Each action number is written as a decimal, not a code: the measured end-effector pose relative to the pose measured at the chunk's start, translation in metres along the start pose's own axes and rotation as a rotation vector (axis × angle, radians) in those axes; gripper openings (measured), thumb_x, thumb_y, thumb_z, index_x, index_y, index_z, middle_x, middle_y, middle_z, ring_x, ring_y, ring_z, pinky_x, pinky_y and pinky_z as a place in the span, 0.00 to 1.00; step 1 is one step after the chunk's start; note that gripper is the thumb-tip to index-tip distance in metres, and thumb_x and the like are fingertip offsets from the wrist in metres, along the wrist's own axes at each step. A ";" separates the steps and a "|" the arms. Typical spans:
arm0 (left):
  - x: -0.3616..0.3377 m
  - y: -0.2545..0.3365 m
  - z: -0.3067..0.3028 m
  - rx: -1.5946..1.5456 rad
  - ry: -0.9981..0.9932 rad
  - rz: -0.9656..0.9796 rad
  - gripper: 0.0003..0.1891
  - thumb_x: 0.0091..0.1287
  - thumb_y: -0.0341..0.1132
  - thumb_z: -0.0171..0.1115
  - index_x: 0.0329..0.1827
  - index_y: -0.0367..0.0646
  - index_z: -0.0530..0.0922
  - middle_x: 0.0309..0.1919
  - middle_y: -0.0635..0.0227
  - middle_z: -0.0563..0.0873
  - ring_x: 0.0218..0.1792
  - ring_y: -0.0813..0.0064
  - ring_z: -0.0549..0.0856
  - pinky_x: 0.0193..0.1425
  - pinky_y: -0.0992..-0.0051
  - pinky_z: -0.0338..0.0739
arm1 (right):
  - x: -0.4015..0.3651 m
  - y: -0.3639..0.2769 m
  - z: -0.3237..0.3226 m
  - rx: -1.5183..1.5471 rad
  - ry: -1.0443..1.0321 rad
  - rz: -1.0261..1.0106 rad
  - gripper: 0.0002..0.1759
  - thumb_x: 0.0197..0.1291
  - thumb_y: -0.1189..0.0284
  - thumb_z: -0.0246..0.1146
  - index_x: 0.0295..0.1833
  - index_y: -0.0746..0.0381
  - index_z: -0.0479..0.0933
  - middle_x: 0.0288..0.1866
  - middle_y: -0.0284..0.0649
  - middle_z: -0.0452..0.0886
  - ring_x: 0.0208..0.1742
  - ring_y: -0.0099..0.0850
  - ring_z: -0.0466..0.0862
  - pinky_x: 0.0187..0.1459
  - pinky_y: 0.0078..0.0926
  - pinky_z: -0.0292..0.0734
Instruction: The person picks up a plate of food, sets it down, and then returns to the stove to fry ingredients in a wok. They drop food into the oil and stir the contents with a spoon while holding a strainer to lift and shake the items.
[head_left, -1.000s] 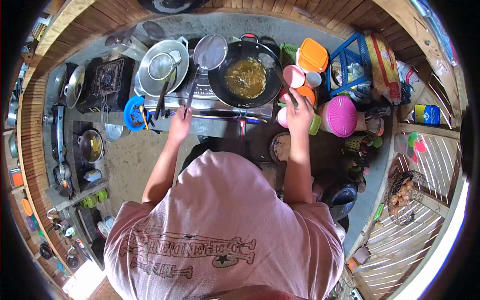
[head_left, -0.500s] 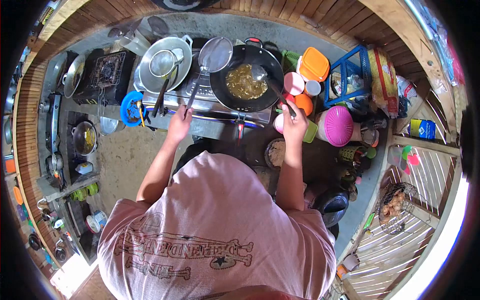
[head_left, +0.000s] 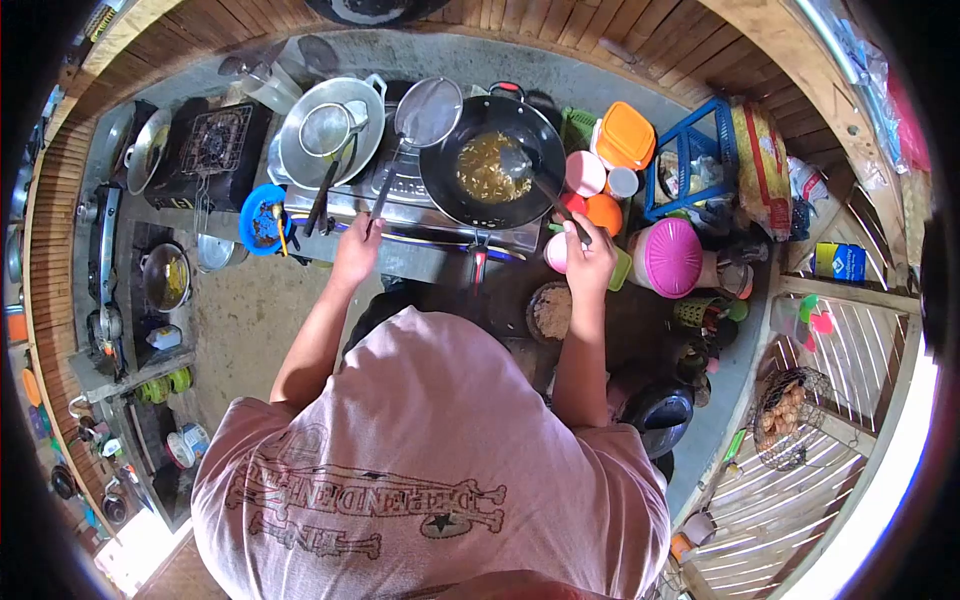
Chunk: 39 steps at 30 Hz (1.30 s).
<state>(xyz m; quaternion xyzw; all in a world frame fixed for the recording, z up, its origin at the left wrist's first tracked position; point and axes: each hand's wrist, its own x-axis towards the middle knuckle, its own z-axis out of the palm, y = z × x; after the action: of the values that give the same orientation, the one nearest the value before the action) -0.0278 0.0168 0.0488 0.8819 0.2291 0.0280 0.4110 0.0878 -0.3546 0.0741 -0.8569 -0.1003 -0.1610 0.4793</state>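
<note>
My left hand [head_left: 357, 253] is closed round the long handle of a round mesh strainer [head_left: 430, 112], whose basket hovers beside the left rim of a black wok [head_left: 447, 185]. My right hand [head_left: 590, 262] grips the dark handle of a metal spatula [head_left: 516, 163]. The spatula's head is in the brownish oil [head_left: 487, 150] inside the wok, among small pale pieces of food [head_left: 490, 184]. The wok sits on a gas stove [head_left: 405, 190].
Left of the strainer, a large metal pan [head_left: 292, 150] holds a smaller strainer [head_left: 325, 130]. Nearby are a blue bowl [head_left: 249, 222] and a second stove [head_left: 180, 165]. Lidded containers, including a pink-topped one [head_left: 672, 258], and a blue basket [head_left: 655, 200] crowd the right side.
My right hand has drawn slightly back toward me, and the spatula's head has shifted nearer the middle of the oil. My left hand keeps the strainer almost still.
</note>
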 end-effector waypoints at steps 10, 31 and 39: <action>-0.001 0.004 -0.007 0.041 -0.012 -0.026 0.15 0.77 0.43 0.54 0.47 0.36 0.76 0.32 0.44 0.83 0.37 0.43 0.83 0.41 0.56 0.74 | 0.001 -0.002 -0.004 -0.108 -0.018 -0.121 0.13 0.58 0.72 0.72 0.47 0.65 0.85 0.36 0.48 0.86 0.36 0.44 0.83 0.40 0.39 0.78; -0.001 0.006 -0.005 0.025 0.008 0.021 0.14 0.76 0.40 0.55 0.47 0.36 0.77 0.33 0.45 0.83 0.37 0.44 0.84 0.42 0.57 0.75 | -0.001 -0.002 -0.007 -0.171 0.025 -0.148 0.12 0.58 0.73 0.72 0.47 0.65 0.85 0.37 0.48 0.86 0.36 0.45 0.84 0.41 0.39 0.78; 0.000 0.010 -0.008 0.041 0.001 0.000 0.14 0.76 0.40 0.55 0.48 0.36 0.77 0.33 0.45 0.84 0.37 0.44 0.84 0.42 0.57 0.75 | -0.001 -0.001 -0.007 -0.067 0.047 -0.048 0.12 0.59 0.71 0.71 0.47 0.64 0.85 0.36 0.49 0.86 0.36 0.45 0.84 0.41 0.40 0.78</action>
<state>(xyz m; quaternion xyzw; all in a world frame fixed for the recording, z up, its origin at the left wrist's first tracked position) -0.0259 0.0165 0.0611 0.8902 0.2298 0.0238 0.3927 0.0856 -0.3600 0.0781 -0.8658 -0.1039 -0.1957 0.4487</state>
